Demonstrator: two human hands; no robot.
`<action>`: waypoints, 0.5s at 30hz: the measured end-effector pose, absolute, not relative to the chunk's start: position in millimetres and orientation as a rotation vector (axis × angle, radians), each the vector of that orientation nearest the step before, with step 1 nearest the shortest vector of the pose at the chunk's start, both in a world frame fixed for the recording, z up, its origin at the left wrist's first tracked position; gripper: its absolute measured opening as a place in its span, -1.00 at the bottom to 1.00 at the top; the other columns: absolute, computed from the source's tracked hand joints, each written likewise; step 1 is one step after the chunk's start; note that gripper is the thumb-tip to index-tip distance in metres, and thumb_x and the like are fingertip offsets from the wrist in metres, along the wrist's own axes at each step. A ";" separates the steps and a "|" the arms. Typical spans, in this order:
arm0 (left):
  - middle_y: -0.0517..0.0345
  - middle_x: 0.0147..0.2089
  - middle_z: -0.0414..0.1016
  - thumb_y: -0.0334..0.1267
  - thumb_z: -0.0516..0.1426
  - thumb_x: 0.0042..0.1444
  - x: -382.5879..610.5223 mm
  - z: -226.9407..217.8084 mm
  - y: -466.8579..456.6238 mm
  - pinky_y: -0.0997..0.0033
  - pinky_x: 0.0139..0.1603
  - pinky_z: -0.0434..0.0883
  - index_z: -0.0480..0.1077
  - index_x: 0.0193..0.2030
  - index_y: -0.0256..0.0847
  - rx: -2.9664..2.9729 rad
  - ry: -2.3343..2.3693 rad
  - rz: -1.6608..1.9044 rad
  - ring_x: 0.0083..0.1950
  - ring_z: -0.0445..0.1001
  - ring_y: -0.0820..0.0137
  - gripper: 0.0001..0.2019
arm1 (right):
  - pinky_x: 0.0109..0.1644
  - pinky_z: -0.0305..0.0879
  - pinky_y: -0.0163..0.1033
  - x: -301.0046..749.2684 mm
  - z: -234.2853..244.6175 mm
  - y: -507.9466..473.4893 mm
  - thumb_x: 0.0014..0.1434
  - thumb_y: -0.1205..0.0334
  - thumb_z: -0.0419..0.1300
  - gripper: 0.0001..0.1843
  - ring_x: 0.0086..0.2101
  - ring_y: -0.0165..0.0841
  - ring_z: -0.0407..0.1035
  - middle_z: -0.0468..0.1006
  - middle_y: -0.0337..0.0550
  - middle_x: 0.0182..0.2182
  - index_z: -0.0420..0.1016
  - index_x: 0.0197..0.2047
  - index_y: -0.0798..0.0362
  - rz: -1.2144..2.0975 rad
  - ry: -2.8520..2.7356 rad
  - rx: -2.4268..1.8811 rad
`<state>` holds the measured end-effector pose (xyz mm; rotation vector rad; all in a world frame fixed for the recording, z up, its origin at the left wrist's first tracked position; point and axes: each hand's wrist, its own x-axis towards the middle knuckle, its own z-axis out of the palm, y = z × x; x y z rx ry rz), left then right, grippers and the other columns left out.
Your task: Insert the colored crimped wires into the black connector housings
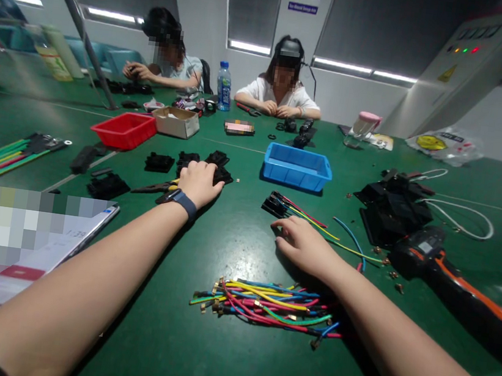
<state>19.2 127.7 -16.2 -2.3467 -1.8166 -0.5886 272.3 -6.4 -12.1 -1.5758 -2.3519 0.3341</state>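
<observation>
My left hand (200, 182), with a dark band on its wrist, reaches forward and closes over a black plastic part (222, 175) among several such parts on the green table. Pliers with yellow handles (158, 187) lie just left of that hand. My right hand (303, 242) rests palm down on the table, fingers apart, holding nothing. It lies beside a black connector with coloured wires (282, 205). A loose bundle of short coloured wires (263, 304) lies between my forearms near the front.
A blue bin (297, 168), a red bin (124, 130) and a cardboard box (176, 121) stand further back. A black-and-orange power tool (447, 275) and black parts (391, 209) lie right. A tablet (35, 240) lies left. Two people sit at the far side.
</observation>
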 end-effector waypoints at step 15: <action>0.00 -0.06 0.41 -0.08 0.13 0.04 21.1 -5.9 24.1 0.24 -0.04 0.33 0.33 0.00 -0.21 -3.188 -1.489 -0.564 -0.06 0.36 0.23 -0.59 | -0.13 0.20 -0.20 269.3 -1.2 -15.1 0.12 0.28 0.07 -0.65 -0.26 -0.30 0.30 0.46 -0.07 -0.31 0.41 -0.02 0.13 0.431 -2.342 -1.600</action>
